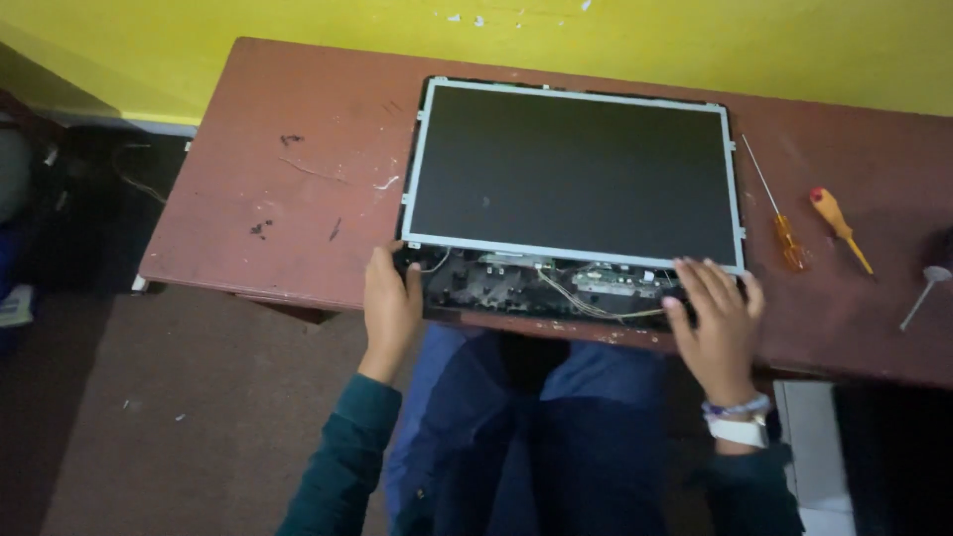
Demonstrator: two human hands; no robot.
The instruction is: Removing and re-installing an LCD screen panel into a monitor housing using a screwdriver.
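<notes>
Left hand clamps the near-left corner of the display panel, thumb on top by the silver frame, fingers wrapped over the dark lower edge; closed on it. Right hand lies flat with fingers spread over the near-right corner of the same panel, fingertips on the exposed strip of circuit boards and wires; looks like pressing or steadying, and I can't tell whether it actually grips under the edge. Panel is flat on the reddish-brown surface, screen up, dark glass inside a thin silver frame, bezel off so the bottom electronics show. Its long axis runs left to right across the person, near edge hanging just over the near rim of the surface above the person's lap. Panel extends away from both hands toward the yellow wall; both hands sit on its near long edge, one per corner, about equally close, neither ahead. Right of the panel, apart from it: long thin screwdriver with orange handle, its shaft angled up toward the panel's far-right corner; beyond that, a shorter orange and yellow screwdriver; furthest right, a small pale tool with a round head, kind unclear. Right hand is the nearer one to those tools. White band on right wrist. Left of the panel the surface is scuffed and scratched.
</notes>
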